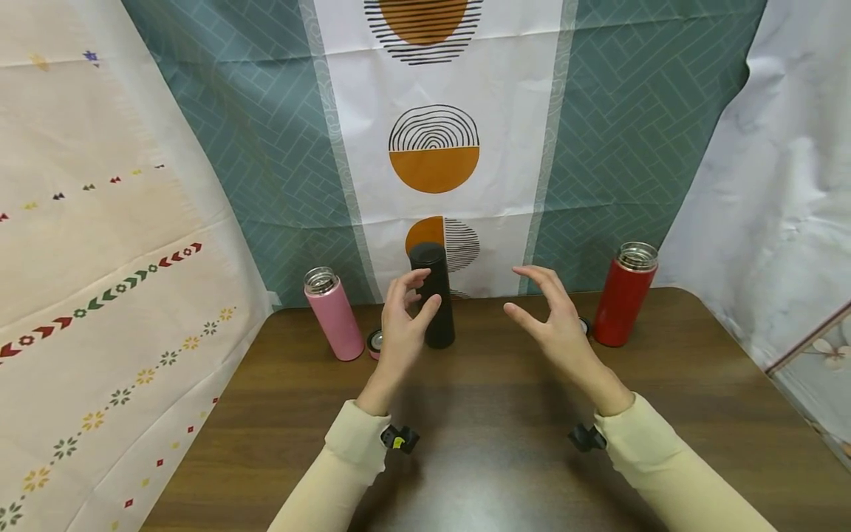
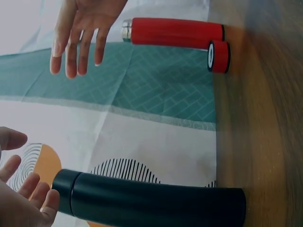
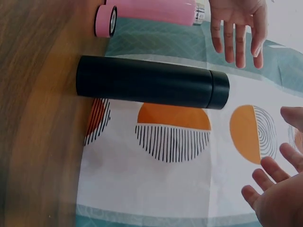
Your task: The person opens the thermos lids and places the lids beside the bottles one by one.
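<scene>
My left hand [image 1: 404, 325] is raised over the table, its fingers loosely bent and holding nothing. Just behind it in the head view stands a black thermos flask [image 1: 439, 318], upright with its lid [image 2: 65, 191] on. My right hand [image 1: 558, 325] hangs in the air to the right, thumb and fingers spread apart with nothing between them. Beyond that hand is a red thermos flask [image 1: 623, 299] with an uncovered metal mouth, its red cap [image 2: 219, 56] on the table beside it. To the left, a pink thermos flask [image 1: 335, 321] also stands uncapped, next to its pink cap [image 3: 105, 21].
The brown wooden table [image 1: 492, 458] ends at a hanging cloth [image 1: 266, 133] with green panels and orange half circles, close behind the flasks. A cream patterned cloth [image 1: 100, 258] borders the left side, and a white cloth [image 1: 784, 222] the right.
</scene>
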